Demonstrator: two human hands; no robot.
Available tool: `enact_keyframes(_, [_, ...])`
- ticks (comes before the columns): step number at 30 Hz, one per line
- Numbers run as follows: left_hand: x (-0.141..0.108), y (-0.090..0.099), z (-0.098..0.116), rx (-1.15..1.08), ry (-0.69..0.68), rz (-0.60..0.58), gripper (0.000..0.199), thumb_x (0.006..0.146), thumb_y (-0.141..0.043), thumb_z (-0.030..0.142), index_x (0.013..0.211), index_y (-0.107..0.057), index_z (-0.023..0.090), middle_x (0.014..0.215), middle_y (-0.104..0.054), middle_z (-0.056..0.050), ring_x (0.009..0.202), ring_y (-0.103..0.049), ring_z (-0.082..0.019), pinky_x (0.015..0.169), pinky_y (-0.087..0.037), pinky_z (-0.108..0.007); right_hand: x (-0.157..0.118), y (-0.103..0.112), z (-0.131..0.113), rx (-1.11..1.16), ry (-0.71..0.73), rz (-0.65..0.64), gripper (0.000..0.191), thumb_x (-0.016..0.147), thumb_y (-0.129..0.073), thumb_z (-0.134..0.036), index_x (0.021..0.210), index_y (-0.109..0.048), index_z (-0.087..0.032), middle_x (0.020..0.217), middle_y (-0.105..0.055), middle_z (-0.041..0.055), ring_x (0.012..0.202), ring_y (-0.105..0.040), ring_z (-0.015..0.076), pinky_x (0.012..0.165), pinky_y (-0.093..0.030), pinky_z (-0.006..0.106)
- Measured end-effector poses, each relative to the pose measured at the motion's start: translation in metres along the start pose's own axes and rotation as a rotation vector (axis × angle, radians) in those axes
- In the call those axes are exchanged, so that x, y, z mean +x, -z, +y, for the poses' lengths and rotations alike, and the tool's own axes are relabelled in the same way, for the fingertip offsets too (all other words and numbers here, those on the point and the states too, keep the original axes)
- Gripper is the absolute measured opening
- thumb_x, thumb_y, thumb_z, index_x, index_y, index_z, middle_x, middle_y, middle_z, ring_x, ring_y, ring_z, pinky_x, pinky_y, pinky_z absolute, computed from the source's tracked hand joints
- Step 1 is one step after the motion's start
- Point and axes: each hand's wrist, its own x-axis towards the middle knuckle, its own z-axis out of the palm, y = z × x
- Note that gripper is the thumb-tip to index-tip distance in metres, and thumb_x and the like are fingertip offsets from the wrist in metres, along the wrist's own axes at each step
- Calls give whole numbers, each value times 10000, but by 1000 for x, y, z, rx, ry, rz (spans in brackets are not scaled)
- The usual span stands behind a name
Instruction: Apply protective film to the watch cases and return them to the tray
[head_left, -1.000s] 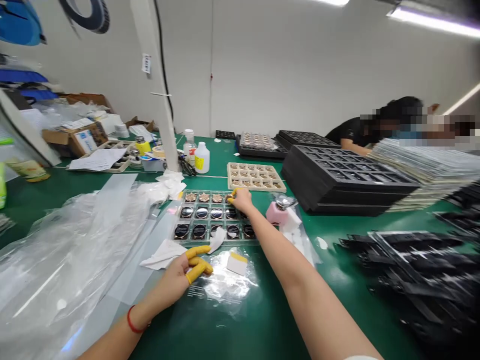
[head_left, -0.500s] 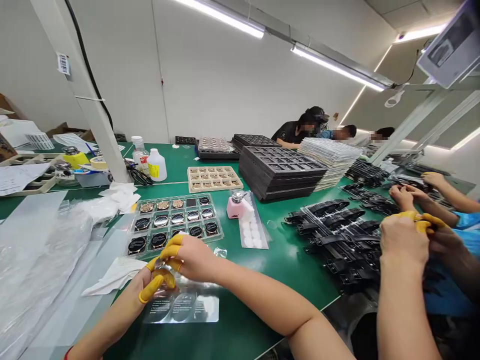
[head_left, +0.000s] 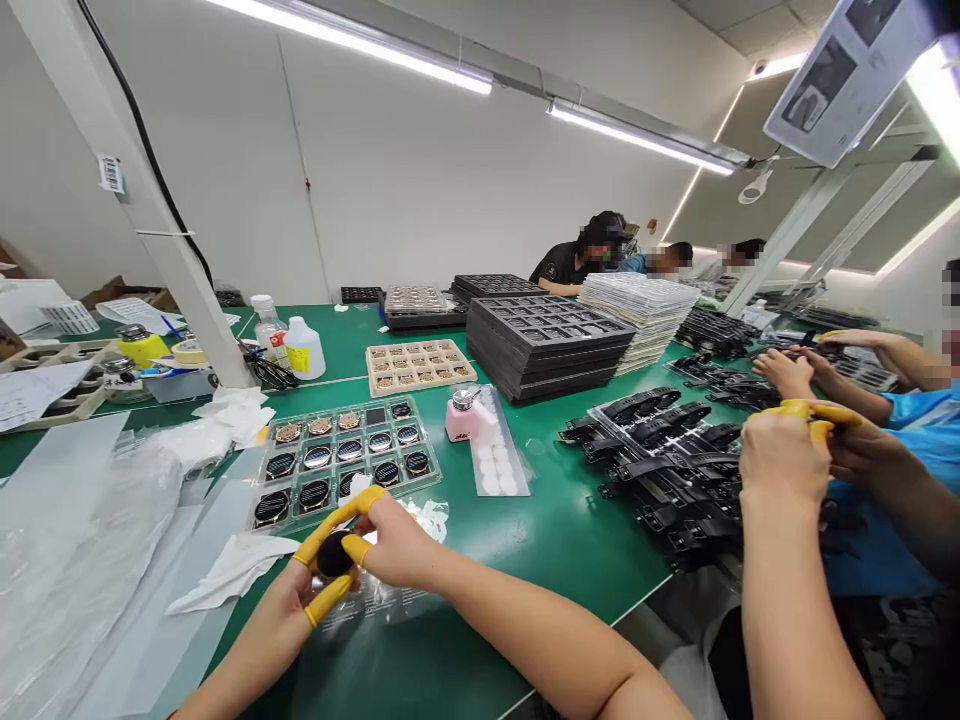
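Note:
A round watch case with a black face (head_left: 335, 554) is held low over the table between my two hands. My left hand (head_left: 296, 600), in yellow finger cots, grips it at the left and lower edge. My right hand (head_left: 394, 540), also with yellow finger cots, is closed on its upper and right side, one fingertip against the face. Under the hands lies a clear printed film sheet (head_left: 375, 603), partly covered. Just beyond is a clear plastic tray (head_left: 300, 467) with watch cases in its pockets. Something white (head_left: 360, 488) shows above my right fingers; whether they touch it I cannot tell.
A pink pump bottle (head_left: 460, 418) stands beside a strip of white round pads (head_left: 496, 462). Behind are a beige tray (head_left: 420, 385) and stacked black trays (head_left: 544, 350). Black watch straps (head_left: 660, 450) lie right, near a co-worker's hands (head_left: 795, 455). A white cloth (head_left: 232, 572) lies left.
My hands have turned the watch case so its black face shows. My right fingers have moved down onto it. Crumpled clear film shows more beside my right wrist, and the camera view has shifted slightly.

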Motion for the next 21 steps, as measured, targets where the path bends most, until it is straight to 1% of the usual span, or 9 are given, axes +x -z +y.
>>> enact_keyframes(3, [-1,-3,1,-53,37,0,756,655,-711,455,1294,-384,217,1050,-661,-77,922,-638,-262,830,-528,-367,3,2,2,103,-42,-75,134,709,-570,-141,831,-604,-182,746,-538,-4,640,-522,122,567,-437,240])
enact_keyframes(4, [-2,-4,1,-77,47,3,776,643,-720,457,1300,-380,225,1059,-660,-74,913,-639,-262,818,-532,-369,4,2,3,124,-24,-106,145,710,-562,-129,833,-609,-189,727,-538,-15,633,-520,114,567,-432,227])
enact_keyframes(6, [-2,-6,1,-122,48,14,778,618,-734,464,1288,-407,240,1082,-657,-66,917,-636,-272,807,-535,-377,3,2,3,111,41,-130,160,709,-546,-107,820,-613,-202,742,-553,-20,698,-533,118,610,-434,217])
enact_keyframes(8, [-2,-7,0,-141,31,31,742,605,-740,465,1253,-455,243,1077,-662,-59,919,-636,-283,807,-535,-384,1,1,3,29,131,-109,151,718,-534,-100,799,-609,-204,802,-577,-9,810,-533,136,686,-433,230])
enact_keyframes(10, [-2,-7,0,-131,26,4,713,595,-757,426,1227,-482,244,1065,-667,-53,918,-636,-285,812,-534,-383,-3,-3,2,-110,212,-70,128,736,-534,-115,797,-606,-202,844,-595,9,864,-515,158,732,-419,258])
enact_keyframes(13, [1,-3,2,-89,19,-47,704,565,-794,319,1201,-499,257,1074,-665,-39,963,-622,-283,829,-528,-359,-9,-8,-1,-299,285,-15,132,777,-511,-136,843,-607,-199,863,-610,33,837,-495,173,716,-397,279])
enact_keyframes(15, [2,0,2,-72,6,-49,678,575,-785,281,1189,-501,257,1088,-660,-38,980,-617,-276,836,-524,-353,-11,-9,-3,-354,321,2,140,797,-496,-147,866,-605,-201,870,-614,38,817,-487,171,706,-389,279])
enact_keyframes(18, [3,4,2,-47,-15,-30,649,593,-757,248,1181,-485,231,1089,-657,-52,974,-623,-264,844,-518,-355,-12,-9,-6,-343,384,-15,99,799,-553,-253,866,-604,-200,839,-611,28,796,-489,162,720,-389,275])
enact_keyframes(21, [1,7,3,22,-53,-6,671,577,-737,201,1187,-456,202,1087,-652,-69,981,-622,-268,850,-510,-360,-14,-11,-10,-356,410,-2,246,740,-613,-422,847,-598,-202,820,-600,25,759,-483,162,686,-389,277])
